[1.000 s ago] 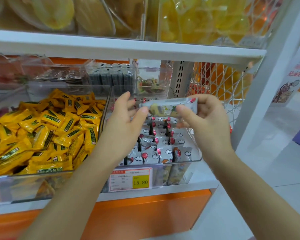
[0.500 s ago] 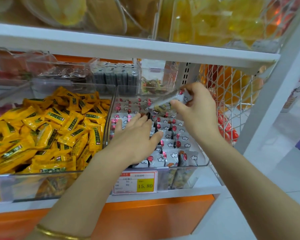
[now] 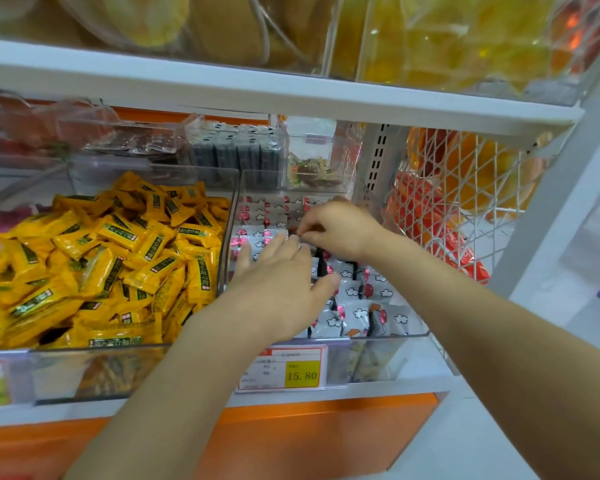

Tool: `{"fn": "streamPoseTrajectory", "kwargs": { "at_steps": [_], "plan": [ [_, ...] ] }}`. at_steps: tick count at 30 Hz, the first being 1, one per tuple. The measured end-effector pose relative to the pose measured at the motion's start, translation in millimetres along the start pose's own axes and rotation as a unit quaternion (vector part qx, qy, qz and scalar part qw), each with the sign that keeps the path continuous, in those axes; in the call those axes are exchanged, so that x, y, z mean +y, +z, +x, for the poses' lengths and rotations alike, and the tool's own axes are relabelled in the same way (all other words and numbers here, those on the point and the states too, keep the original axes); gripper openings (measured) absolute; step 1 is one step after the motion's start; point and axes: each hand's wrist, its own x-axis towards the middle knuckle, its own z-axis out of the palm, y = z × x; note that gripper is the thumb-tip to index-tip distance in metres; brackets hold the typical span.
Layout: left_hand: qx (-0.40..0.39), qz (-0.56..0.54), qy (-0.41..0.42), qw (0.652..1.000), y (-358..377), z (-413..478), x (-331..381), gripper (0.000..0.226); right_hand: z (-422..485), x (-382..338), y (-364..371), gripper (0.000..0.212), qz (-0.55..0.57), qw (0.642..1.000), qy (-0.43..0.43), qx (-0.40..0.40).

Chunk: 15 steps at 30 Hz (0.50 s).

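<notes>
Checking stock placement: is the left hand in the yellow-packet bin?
No, the left hand lies flat on the grey cloud-print packets in the neighbouring clear bin.

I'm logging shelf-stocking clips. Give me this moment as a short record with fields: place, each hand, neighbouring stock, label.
place: shop shelf, clear bin filled with grey packets stood in rows
left hand: flat, fingers straight, resting on the rows
right hand: fingertips pinch the held packet low among the rows further back
neighbouring stock: yellow packets heaped loosely in the bin to the left
label: price tag on the bin front, reading 15.80
</notes>
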Motion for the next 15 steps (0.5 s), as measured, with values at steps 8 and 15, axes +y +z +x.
{"fn": "streamPoseTrajectory", "kwargs": {
  "at_steps": [8, 15],
  "plan": [
    [-0.02, -0.011, 0.0, 1.0, -3, -4, 2, 0.069, 23, 5, -19, 0.027, 0.085, 0.992, 0.058, 0.075],
    [-0.015, -0.026, 0.004, 1.0, -5, -6, 2, 0.068, 43, -14, -6, 0.012, -0.112, 0.993, 0.046, 0.013]
  ]
}}
